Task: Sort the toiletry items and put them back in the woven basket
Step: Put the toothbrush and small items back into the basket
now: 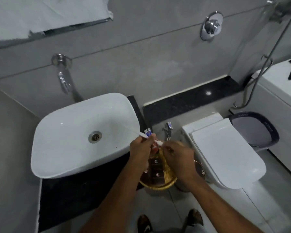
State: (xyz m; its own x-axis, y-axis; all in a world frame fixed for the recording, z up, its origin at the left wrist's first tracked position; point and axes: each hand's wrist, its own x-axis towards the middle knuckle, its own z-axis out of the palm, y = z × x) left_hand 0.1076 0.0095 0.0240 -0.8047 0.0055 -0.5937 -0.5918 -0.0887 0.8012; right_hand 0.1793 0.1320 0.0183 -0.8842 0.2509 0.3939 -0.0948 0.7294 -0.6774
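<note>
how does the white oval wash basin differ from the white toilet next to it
The white oval wash basin is open, showing a bare bowl with a metal drain, while the white toilet has its flat lid shut. The basin sits up on a dark counter; the toilet stands lower, on the floor side. The basin's outline is rounded, the toilet lid longer and squarer at the back. Both are glossy white.

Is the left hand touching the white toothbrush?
Touching. The head view shows the left hand closed around the toothbrush, whose end sticks out past the fingers over the sink, above the basket.
</note>
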